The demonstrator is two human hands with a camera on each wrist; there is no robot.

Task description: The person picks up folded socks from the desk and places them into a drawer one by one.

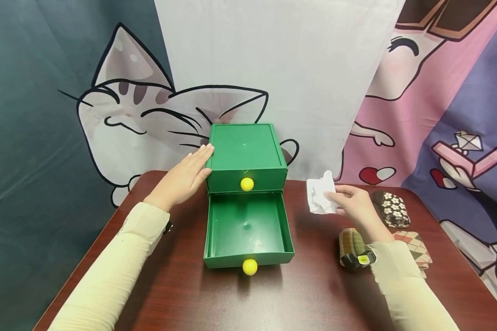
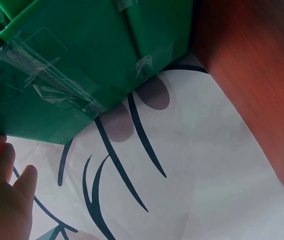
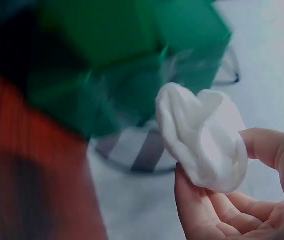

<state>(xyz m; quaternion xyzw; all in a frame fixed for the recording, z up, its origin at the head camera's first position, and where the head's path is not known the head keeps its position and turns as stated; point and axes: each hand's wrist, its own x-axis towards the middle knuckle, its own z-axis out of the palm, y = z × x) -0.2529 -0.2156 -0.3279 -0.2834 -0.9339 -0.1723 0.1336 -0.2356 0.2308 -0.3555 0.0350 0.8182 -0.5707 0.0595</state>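
Right hand (image 1: 355,208) pinches a soft, folded white cloth (image 1: 318,197) beside a green plastic two-drawer box (image 1: 248,146)

The right arm reaches forward, thumb and fingers clamped on the cloth's near edge. The left arm stretches out to the box, its hand (image 1: 184,178) laid against the top left edge, fingers straight and together, thumb slightly apart.

The cloth is held up to the right of the box, well apart from the open lower drawer (image 1: 247,226). From the head it looks roughly square with a small peak at the top; the right wrist view shows thick, matte fabric curling into rounded lobes around a deep crease. Under the right forearm, a green-and-brown striped fabric bundle (image 1: 346,241) lies on the reddish-brown wooden table (image 1: 170,289).
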